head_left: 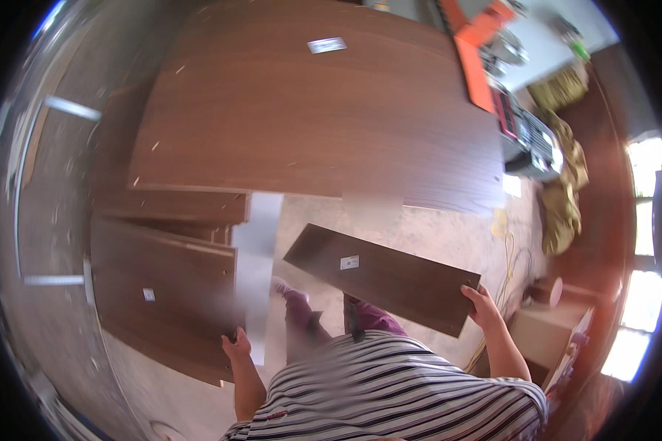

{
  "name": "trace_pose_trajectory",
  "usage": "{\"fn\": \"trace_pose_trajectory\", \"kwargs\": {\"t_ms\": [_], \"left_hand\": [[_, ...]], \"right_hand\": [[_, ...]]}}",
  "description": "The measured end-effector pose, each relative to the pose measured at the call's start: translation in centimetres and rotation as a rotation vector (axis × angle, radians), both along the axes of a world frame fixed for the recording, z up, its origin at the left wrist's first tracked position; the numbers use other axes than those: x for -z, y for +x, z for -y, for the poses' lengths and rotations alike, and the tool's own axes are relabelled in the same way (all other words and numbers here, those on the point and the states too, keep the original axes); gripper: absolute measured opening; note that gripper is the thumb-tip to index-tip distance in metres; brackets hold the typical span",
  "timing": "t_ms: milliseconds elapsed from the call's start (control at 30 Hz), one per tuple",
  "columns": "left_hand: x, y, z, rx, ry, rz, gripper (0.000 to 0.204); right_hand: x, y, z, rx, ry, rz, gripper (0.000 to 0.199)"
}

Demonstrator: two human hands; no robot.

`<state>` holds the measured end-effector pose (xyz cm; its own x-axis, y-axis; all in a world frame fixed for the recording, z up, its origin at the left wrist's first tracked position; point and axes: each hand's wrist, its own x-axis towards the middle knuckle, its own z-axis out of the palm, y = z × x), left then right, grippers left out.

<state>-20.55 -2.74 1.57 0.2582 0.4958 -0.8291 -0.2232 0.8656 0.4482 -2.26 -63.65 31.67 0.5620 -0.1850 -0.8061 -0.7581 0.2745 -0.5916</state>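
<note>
A long dark brown board (390, 279) with a small white label hangs slanted in front of my body. My right hand (482, 304) grips its right end, thumb on the upper face. At the left, a larger brown panel (162, 294), also labelled, lies over other boards. My left hand (237, 345) is at this panel's near right edge, with thumb and fingers closed about the edge. Some of those fingers are hidden.
A wide brown tabletop panel (309, 117) spans the far side, with an orange metal piece (471, 59) and a dark machine (529, 136) at its right. A white sheet (256, 250) stands beside the left boards. Yellow cable (509, 257) runs along the floor at right, near an open carton (544, 331).
</note>
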Motion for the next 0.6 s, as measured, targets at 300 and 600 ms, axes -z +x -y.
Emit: {"fn": "trace_pose_trajectory", "kwargs": {"t_ms": [300,600], "left_hand": [[-20.5,28.1,15.7,0.743,-0.088,0.594,0.077],[-24.9,35.9,21.8,0.56,0.087,0.538,0.061]], "right_hand": [[20.4,3.1,4.9,0.524,-0.261,-0.012,0.017],[28.4,14.6,14.0,0.456,-0.643,-0.297,0.031]]}}
